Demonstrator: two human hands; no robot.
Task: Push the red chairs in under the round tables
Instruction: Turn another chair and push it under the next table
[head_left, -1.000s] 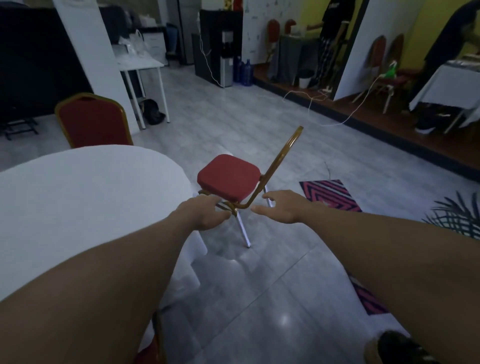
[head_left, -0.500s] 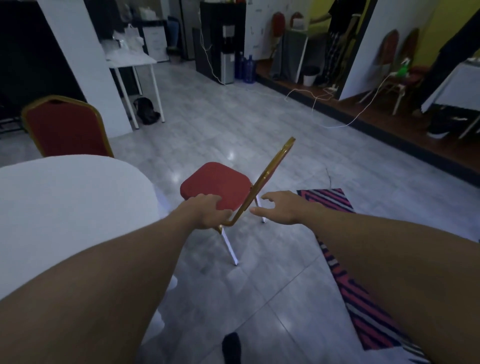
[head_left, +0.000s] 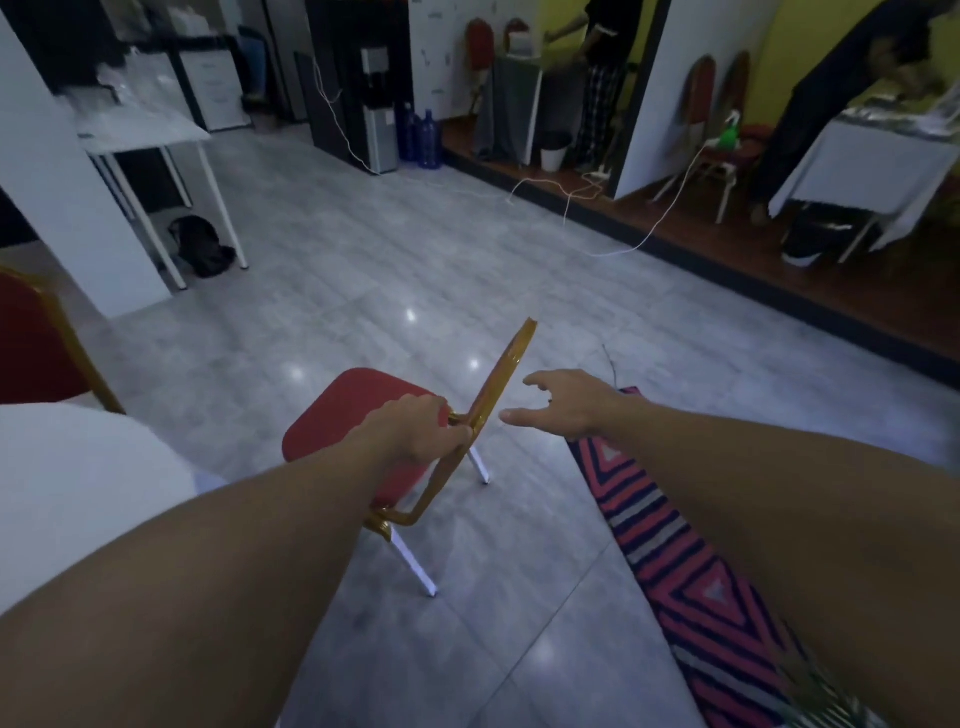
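A red chair (head_left: 337, 415) with a gold frame and white legs stands on the grey floor, its thin backrest edge-on to me. My left hand (head_left: 415, 428) grips the gold frame where the seat meets the backrest. Just right of the backrest my right hand (head_left: 566, 405) hovers with fingers spread, not touching it. The round table's white cloth (head_left: 67, 478) lies at the lower left, a short gap away from the chair seat. A second red chair (head_left: 31, 348) stands at the table's far side, at the left edge.
A striped red and dark rug (head_left: 685, 566) lies on the floor to the right. A white desk (head_left: 140, 130) and a black bag (head_left: 202, 252) stand at the back left. A white cable (head_left: 613, 228) trails over the raised wooden step, where people stand by covered tables.
My right hand has come off the chair frame and opened. My left hand keeps its grip on the frame. The view has swung right, so the table now shows less.
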